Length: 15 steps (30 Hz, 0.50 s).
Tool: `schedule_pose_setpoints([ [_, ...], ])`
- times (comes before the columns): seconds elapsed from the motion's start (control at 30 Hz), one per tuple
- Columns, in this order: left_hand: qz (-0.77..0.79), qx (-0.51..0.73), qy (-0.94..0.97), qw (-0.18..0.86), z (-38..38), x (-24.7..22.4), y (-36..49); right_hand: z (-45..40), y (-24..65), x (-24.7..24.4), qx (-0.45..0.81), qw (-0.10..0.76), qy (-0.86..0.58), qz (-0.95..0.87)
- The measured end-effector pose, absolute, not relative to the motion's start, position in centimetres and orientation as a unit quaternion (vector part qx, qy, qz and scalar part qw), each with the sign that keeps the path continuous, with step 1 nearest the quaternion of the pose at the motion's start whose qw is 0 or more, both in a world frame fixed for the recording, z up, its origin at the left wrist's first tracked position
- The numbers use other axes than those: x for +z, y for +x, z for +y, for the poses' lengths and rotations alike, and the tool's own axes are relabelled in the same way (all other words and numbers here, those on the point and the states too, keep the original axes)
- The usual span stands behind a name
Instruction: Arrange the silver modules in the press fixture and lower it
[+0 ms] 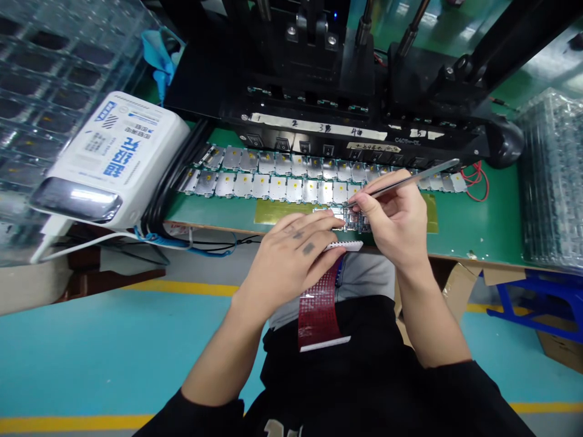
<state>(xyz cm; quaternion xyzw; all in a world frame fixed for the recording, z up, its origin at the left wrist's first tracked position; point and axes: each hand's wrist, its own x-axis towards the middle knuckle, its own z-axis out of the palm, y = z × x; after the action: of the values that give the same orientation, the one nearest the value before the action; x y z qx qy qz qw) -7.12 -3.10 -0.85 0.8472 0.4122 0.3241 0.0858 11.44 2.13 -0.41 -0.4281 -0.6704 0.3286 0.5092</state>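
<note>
My right hand point(395, 215) is closed in a pinch on a pair of metal tweezers point(410, 179). The tips point down at a small circuit board point(354, 220) close to the table's front edge. My left hand point(296, 252) lies across the board's left side, fingertips on it. Between that hand's thumb and fingers is the white end of a dark red backing sheet point(319, 306) with rows of small marks. The sheet hangs over my lap. Behind the hands lie two rows of circuit boards with silver shields point(277, 188). What the tweezer tips hold is too small to tell.
A black machine point(310, 115) with switches stands behind the board rows. To the left are a white box-shaped device point(113, 161), black cables point(170, 176) and stacked clear trays point(50, 79). More clear trays point(553, 182) stand at right. A yellow-green mat point(280, 212) lies on the green table.
</note>
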Motion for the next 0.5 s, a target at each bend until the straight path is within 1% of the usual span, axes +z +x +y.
schedule_pose_setpoints([
  [0.17,0.415,0.322,0.846,0.091,-3.1,-0.8,-7.1,2.2,11.5,-0.7,0.332,0.498,-0.434,-0.674],
  [0.27,0.416,0.321,0.843,0.113,-3.1,-0.8,-7.3,2.3,11.4,-0.6,0.323,0.508,-0.436,-0.669],
  [0.33,0.409,0.324,0.842,0.136,-3.1,-0.7,-7.5,2.1,11.2,-0.1,0.304,0.539,-0.426,-0.66],
  [0.4,0.403,0.342,0.834,0.159,-3.1,-0.5,-7.8,1.5,10.9,0.7,0.286,0.589,-0.392,-0.645],
  [0.5,0.401,0.386,0.813,0.173,-3.3,-0.1,-7.8,-0.4,10.6,2.1,0.3,0.648,-0.333,-0.616],
])
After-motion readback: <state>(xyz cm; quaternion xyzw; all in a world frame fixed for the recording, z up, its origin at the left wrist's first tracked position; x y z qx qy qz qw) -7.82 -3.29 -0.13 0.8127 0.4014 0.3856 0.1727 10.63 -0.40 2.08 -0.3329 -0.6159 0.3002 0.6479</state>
